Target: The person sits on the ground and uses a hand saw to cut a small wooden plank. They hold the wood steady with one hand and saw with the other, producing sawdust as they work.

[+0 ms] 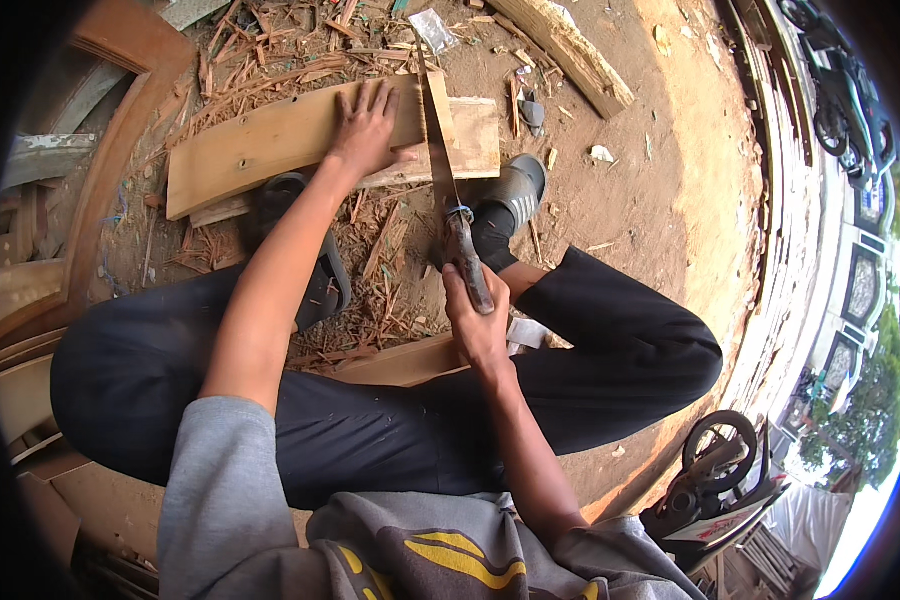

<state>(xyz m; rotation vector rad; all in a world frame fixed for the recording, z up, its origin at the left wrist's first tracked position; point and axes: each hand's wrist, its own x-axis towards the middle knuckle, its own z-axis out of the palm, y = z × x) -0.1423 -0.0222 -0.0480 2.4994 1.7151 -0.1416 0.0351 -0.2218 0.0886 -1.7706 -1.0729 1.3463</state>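
Note:
A flat wooden board [260,148] lies across another pale plank [478,135] on the ground in front of me. Pressing on its right part is my left hand [366,130], palm down with the fingers spread. My right hand [480,318] is closed around the worn handle of a hand saw [442,165]. The saw's long blade points away from me and crosses the board near its right end, just right of my left hand. A narrow strip of wood [440,105] shows on the blade's right side. Whether the strip is still joined to the board, I cannot tell.
Wood splinters [378,240] litter the dirt around my sandalled feet [523,188]. A thick timber [570,55] lies at the far right, near a clear plastic bag [433,32]. A brown wooden frame [110,185] stands at left. A motorcycle [720,470] is at the near right.

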